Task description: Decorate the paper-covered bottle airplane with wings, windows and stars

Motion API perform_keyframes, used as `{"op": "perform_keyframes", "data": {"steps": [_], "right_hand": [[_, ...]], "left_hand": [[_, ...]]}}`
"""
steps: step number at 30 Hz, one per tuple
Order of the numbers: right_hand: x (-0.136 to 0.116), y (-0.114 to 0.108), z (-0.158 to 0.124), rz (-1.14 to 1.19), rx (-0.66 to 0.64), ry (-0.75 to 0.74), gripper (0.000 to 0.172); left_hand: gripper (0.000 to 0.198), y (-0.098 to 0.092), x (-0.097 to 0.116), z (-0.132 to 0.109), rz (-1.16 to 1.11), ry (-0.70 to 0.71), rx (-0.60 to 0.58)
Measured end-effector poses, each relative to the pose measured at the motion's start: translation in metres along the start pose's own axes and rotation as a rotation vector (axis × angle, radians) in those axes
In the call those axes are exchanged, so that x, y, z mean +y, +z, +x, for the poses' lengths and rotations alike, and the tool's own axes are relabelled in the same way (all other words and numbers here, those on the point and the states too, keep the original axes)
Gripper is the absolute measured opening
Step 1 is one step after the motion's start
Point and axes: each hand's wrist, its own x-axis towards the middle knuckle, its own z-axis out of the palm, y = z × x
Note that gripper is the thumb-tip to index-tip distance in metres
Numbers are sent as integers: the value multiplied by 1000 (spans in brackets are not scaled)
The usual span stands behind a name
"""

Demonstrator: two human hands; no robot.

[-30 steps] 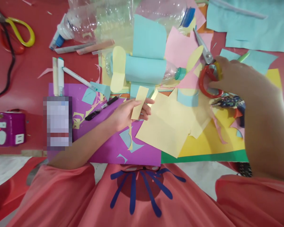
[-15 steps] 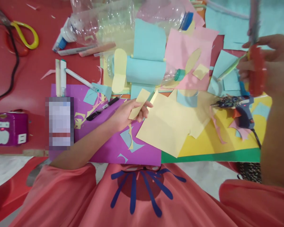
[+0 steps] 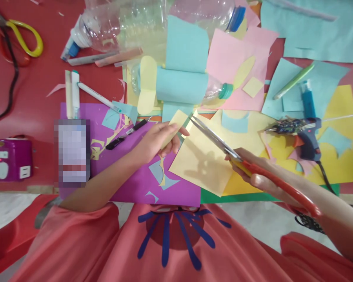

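Observation:
My left hand (image 3: pixel 157 141) pinches a small pale yellow strip of paper (image 3: pixel 179 118) between thumb and fingers, above the purple sheet (image 3: pixel 129 172). In my right hand (image 3: pixel 253 168) is a pair of scissors (image 3: pixel 214 139) with red and yellow handles. Its blades point up and left, their tips close to the strip's right corner; whether they touch it I cannot tell. Below the blades lies a larger pale yellow sheet (image 3: pixel 206 160). Just beyond both hands, a plastic bottle wrapped in light blue paper (image 3: pixel 181 86) lies on its side, its green cap to the right.
A glue gun (image 3: pixel 307 137) rests at right with its cord trailing forward. Large clear bottles (image 3: pixel 141 23) lie at the back. A black pen (image 3: pixel 128 133), a phone (image 3: pixel 73 152), a purple box (image 3: pixel 10 158), other scissors (image 3: pixel 26 37) and paper scraps are at left.
My right hand has come down and left from the upper right, bringing the scissors to the yellow strip. My left hand stays nearly in place, still holding the strip.

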Motion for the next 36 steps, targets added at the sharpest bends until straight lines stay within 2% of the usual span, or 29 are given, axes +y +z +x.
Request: {"op": "perform_keyframes", "data": {"steps": [3, 12, 22, 36], "right_hand": [[-8, 0, 5, 43, -108, 66, 70], [-28, 9, 16, 115, -83, 112, 77], [-36, 11, 16, 119, -61, 141, 77], [-26, 11, 16, 74, -47, 95, 75]], "left_hand": [[32, 2, 4, -1, -11, -66, -38], [33, 5, 6, -1, 26, -175, -111], [33, 5, 1, -1, -16, -120, -143], [33, 8, 6, -3, -27, -135, -127]]}}
